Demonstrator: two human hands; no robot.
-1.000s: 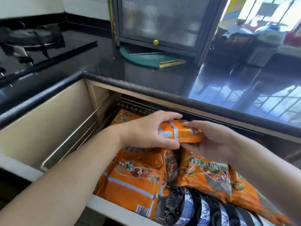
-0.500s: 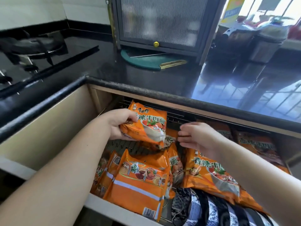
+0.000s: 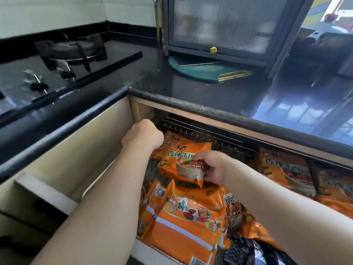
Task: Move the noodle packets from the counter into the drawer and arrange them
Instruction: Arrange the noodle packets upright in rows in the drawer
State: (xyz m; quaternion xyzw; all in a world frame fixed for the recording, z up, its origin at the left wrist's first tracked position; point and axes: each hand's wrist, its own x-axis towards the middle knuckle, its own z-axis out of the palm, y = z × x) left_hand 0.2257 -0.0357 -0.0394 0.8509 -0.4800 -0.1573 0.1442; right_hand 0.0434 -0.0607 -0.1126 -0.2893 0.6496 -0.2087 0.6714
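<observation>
Drawer (image 3: 63, 155) stands pulled out below the dark rounded edge of the table (image 3: 200, 104), and your head view looks down into it. Its pale left wall leaves a bare strip of wire rack (image 3: 200, 131) along the back, so the far left corner gives you the most open room; the front and right side are crowded with packets.

Your right hand (image 3: 214, 169) pinches the lower right corner of an orange noodle packet (image 3: 183, 161), fingers curled over its face, holding it tilted above the others. The packet is bright orange with printed characters and a bowl picture. Your left hand (image 3: 143, 137) sits at the back left of the drawer, fingers curled downward against a second packet (image 3: 170, 142) lying behind the held one; whether it actually grips that packet you cannot tell, since the fingertips are hidden.

A large orange multipack (image 3: 187, 222) lies at the front, directly under your forearms. More packets (image 3: 282, 169) stand in the right compartment beyond a dark divider. A black patterned bag (image 3: 248, 251) fills the front right corner.

On the table behind sit a gas hob (image 3: 70, 54), a ribbed-door cabinet (image 3: 225, 25) and a green board (image 3: 198, 69).
</observation>
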